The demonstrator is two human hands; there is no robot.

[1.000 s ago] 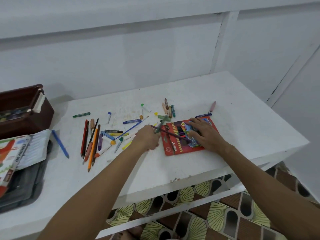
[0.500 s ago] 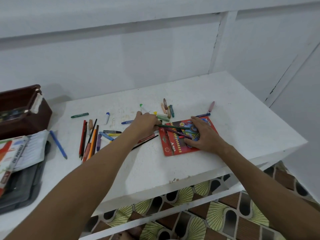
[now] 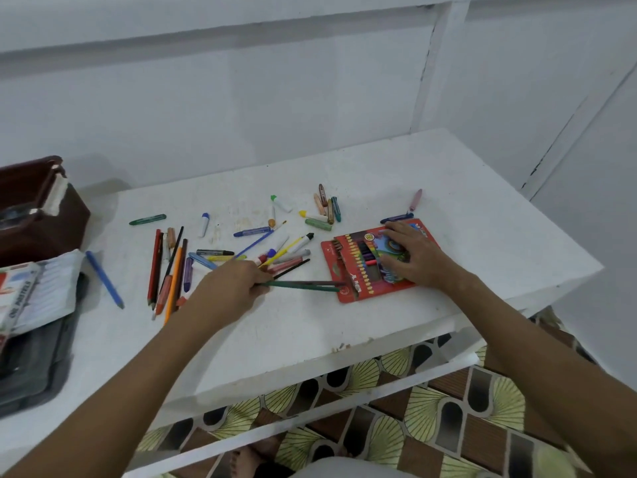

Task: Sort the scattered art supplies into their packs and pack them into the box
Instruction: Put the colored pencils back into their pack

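The two pencils [image 3: 303, 285] in the left hand [image 3: 229, 288] lie nearly level across the white table [image 3: 482, 215], long axes running left to right, tips aimed at the lower left corner of the red pencil pack [image 3: 344, 267] and just reaching it. One is green, the other dark (brown or purple, hard to tell). The left hand's fingers are curled around their near ends, knuckles up, forearm stretched in from the lower left. The right hand [image 3: 413, 258] lies flat on the pack, fingers spread and straight, pressing the glossy card sleeve down. Loose crayons [image 3: 325, 205], stubby and paper-wrapped, and slim wooden pencils [image 3: 165, 267] lie scattered to the left. At the far left edge stands a dark brown box [image 3: 41, 215], with an oil pastels pack [image 3: 24, 298] in front of it.
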